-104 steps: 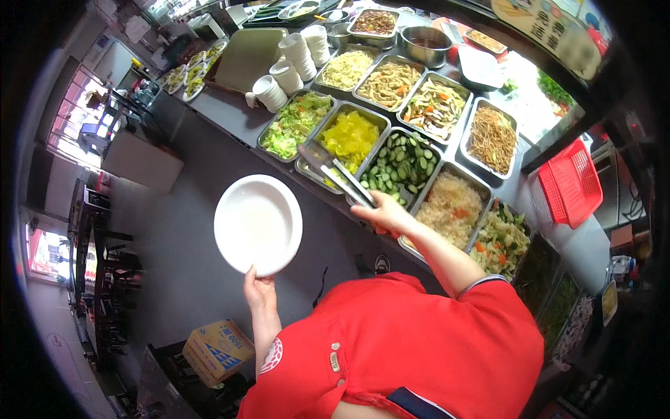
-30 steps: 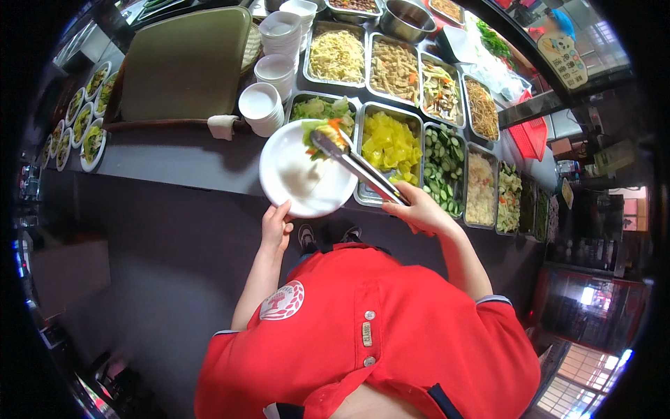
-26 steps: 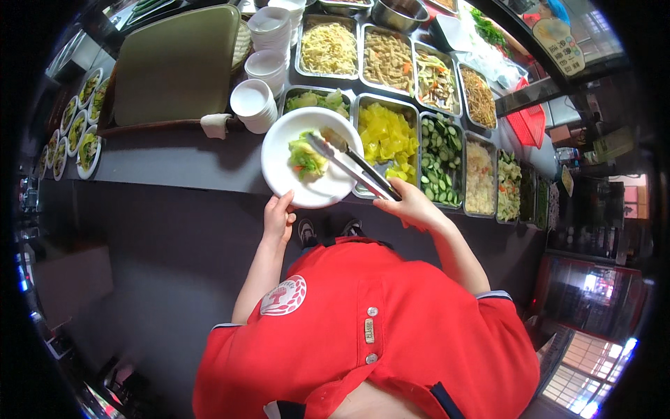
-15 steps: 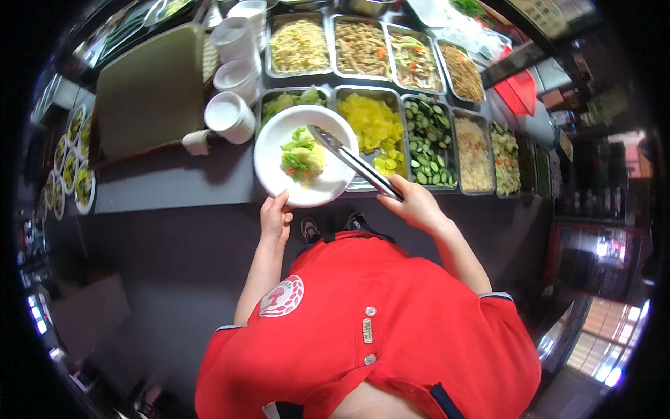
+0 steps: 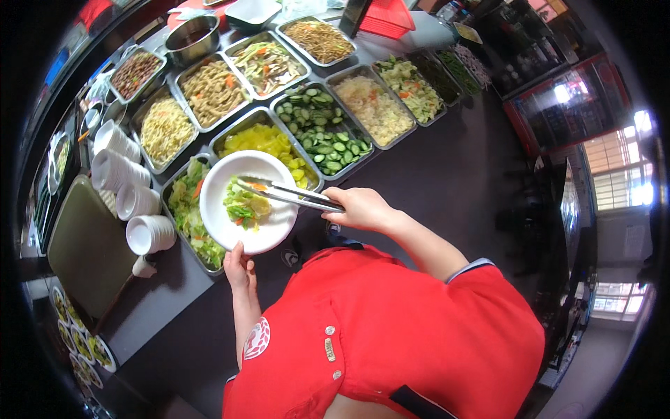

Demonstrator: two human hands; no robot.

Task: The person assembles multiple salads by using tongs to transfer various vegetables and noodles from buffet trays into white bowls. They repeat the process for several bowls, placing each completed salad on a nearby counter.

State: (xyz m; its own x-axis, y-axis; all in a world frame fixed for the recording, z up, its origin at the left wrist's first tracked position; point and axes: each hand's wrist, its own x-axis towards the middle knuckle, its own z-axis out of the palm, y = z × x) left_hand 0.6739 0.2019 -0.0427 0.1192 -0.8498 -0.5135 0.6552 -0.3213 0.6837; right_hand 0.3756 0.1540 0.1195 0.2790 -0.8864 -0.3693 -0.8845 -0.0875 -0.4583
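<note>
My left hand (image 5: pixel 241 271) pinches the near rim of a round white bowl (image 5: pixel 276 234), thumb on top. In the bowl lies a small heap of green lettuce (image 5: pixel 241 209) with bits of carrot. Metal tongs (image 5: pixel 296 199) are gripped in my right hand (image 5: pixel 361 208); their tips reach into the bowl at the lettuce's upper edge. Whether the tips touch or pinch any of it cannot be made out. The bowl is held above the front row, partly covering a tray of lettuce salad (image 5: pixel 183 199) and a tray of yellow pickled slices (image 5: pixel 258 142).
Trays of sliced cucumber (image 5: pixel 338 150), pale shredded cabbage (image 5: pixel 377 115) and mixed salad (image 5: pixel 408 91) continue rightward. Behind stand noodles (image 5: pixel 321 42) and a steel pot (image 5: pixel 192 40). Stacked white bowls (image 5: pixel 150 234) and a brown board (image 5: pixel 91 244) are at left. A red basket (image 5: pixel 384 19) stands at the back.
The view has turned to the right, so the counter now runs slanted. The tongs' tips have moved across the lettuce toward its far left edge. Both hands keep their holds.
</note>
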